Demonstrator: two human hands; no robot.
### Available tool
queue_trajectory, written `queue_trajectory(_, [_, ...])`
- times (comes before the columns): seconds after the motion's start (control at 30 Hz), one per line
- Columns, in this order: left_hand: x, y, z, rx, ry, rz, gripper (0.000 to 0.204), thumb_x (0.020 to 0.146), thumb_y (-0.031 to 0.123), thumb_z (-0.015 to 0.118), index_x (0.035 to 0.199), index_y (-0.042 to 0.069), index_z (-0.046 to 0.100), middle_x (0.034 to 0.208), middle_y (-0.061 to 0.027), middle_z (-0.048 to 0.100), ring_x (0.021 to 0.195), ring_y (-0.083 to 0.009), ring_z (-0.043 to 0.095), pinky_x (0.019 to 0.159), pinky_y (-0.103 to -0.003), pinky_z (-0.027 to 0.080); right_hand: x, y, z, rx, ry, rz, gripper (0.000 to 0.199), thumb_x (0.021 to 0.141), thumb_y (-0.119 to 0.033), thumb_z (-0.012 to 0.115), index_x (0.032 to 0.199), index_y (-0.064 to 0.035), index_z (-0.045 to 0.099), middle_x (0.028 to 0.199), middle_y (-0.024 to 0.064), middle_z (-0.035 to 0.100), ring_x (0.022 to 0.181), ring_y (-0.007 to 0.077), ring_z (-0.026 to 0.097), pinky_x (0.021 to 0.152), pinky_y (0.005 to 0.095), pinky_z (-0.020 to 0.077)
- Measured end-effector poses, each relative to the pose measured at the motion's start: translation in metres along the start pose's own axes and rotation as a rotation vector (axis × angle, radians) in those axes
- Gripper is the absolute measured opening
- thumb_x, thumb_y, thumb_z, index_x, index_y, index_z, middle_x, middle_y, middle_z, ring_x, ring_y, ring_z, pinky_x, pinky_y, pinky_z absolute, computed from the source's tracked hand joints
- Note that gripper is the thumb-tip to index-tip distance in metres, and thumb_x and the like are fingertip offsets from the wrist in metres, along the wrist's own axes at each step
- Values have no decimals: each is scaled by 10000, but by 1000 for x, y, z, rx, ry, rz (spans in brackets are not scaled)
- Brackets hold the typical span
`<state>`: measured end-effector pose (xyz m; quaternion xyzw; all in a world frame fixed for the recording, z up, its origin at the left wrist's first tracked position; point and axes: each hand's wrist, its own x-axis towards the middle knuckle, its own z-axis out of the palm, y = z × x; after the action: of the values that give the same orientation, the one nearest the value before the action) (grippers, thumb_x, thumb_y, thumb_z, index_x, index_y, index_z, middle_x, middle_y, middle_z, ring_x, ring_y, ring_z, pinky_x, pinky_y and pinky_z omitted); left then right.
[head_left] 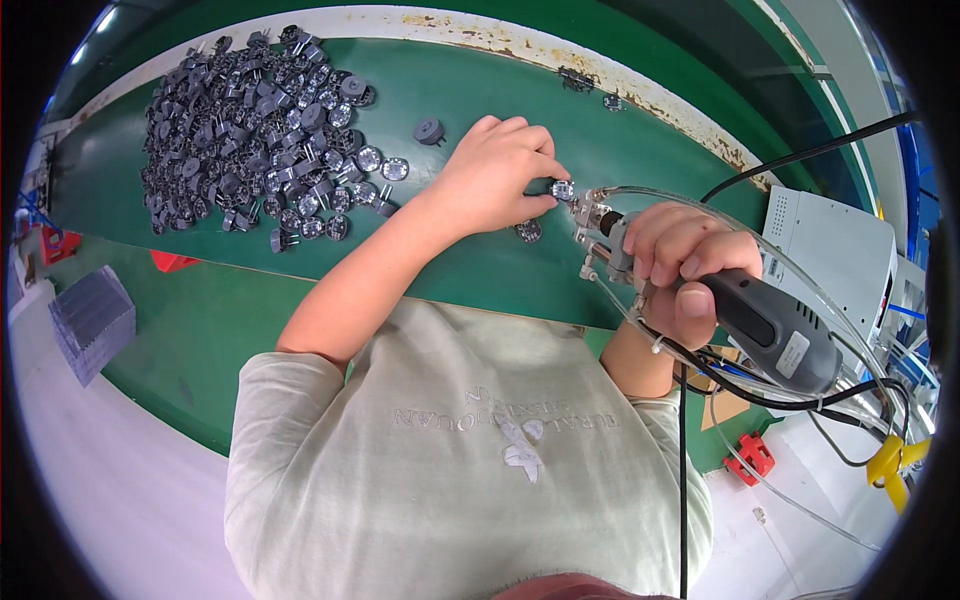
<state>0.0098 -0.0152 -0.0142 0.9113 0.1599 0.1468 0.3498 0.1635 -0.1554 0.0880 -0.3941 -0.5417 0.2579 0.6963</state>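
The green surface [470,270] spreads beneath both hands. Well to the left of the left hand [495,175] lies a big heap of small round grey parts [250,130]. The right hand [685,262] is wrapped tightly around a grey rotary tool [770,325], its tip just beside the left fingertips. Those fingers pinch one small round part [561,189]; another part [528,231] lies just below that hand.

Bright, even light; fisheye-bent edges
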Motion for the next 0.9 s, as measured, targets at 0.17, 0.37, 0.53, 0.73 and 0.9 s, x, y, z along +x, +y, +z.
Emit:
queue_trajectory(0.17, [0,1,-1,-3,-7,-4,278,789,224,856,1061,174,829,1014,16,663,1033,-208,619,934,-382,438,-1,-1,0,-5,8,10,275,945,-250,746,956,-73,535,676,55,568,549,208,580,559,422,541])
queue_trajectory(0.37, [0,0,-1,-6,0,-2,278,790,226,858,1063,181,829,1006,19,649,1023,-206,617,934,-382,438,1,-1,3,-7,4,15,288,944,-256,762,953,-75,539,668,51,566,544,204,581,554,416,541])
queue_trajectory(0.53, [0,-2,0,-13,13,13,282,785,228,862,1062,186,829,1007,19,647,1027,-206,618,935,-385,439,3,2,9,47,44,-5,377,889,-205,869,912,-40,530,642,76,585,534,200,564,534,384,524])
queue_trajectory(0.73, [0,-1,1,-1,-2,4,286,778,234,869,1059,192,830,1012,17,650,1036,-215,616,933,-389,441,3,2,10,34,41,-17,388,887,-215,873,911,-38,528,626,69,574,524,201,562,525,387,527])
queue_trajectory(0.9, [-1,-2,1,-7,-2,0,278,777,234,868,1049,189,831,1013,12,652,1040,-218,615,917,-392,439,3,5,8,35,20,-13,363,886,-181,857,906,-34,526,625,69,575,530,201,567,518,382,522])
